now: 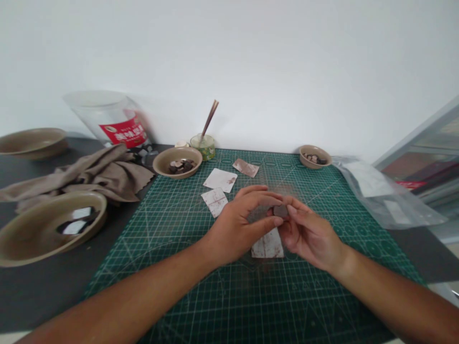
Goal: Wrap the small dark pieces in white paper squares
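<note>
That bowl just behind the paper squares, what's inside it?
The bowl holds a small heap of dark and pale brownish pieces. Its near wall hides the lowest ones, and they are too small to identify.

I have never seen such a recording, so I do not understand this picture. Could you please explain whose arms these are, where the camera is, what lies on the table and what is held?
There is no machine here. The arms belong to a person who wears the camera on the head, so the single picture looks forward and down at that person's own hands.

The left hand and right hand meet over a green cutting mat. Together their fingers pinch a small dark piece. Below it lies a stained square of paper.

More such squares lie further back. A tan bowl and a smaller bowl hold similar dark pieces. A little glass jar has a stick in it. At the left are a cloth, a large bowl and a plastic container; at the right, a clear bag.
</note>
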`<state>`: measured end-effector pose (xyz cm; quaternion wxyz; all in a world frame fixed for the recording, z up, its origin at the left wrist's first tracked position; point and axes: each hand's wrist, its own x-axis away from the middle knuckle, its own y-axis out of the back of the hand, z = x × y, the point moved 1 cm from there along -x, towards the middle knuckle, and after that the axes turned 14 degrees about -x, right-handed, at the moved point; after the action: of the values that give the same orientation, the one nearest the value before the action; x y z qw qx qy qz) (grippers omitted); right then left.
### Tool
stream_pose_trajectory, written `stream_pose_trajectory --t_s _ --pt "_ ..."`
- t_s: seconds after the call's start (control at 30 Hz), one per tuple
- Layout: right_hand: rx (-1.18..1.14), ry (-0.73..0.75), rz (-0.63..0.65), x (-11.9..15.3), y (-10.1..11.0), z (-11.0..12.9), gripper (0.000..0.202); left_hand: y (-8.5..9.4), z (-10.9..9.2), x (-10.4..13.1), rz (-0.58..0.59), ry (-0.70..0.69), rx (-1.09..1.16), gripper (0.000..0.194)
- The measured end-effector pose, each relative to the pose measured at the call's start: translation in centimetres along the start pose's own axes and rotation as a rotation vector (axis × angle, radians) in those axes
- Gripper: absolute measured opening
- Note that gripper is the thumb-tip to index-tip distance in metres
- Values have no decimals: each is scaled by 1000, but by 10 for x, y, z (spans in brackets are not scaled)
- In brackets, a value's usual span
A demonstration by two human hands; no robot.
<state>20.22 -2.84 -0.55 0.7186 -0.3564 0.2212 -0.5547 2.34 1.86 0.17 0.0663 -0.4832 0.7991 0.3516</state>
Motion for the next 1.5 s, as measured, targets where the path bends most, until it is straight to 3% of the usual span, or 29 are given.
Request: stream_pose_trajectory --t_s 0.43,0.7,1.03,1.5 --pt "246 90 -106 -1 1 -8 27 1 0 -6 -3 -199 -289 20" --pt "170 59 -45 2 0 -3 20 1 4 -4 -57 -212 -311 20" --pt "-36 -47 34 2 2 -6 19 4 3 -4 -110 -283 -233 23" --pt "-72 -120 10 -1 -3 -6 40 0 -3 1 2 -168 54 17"
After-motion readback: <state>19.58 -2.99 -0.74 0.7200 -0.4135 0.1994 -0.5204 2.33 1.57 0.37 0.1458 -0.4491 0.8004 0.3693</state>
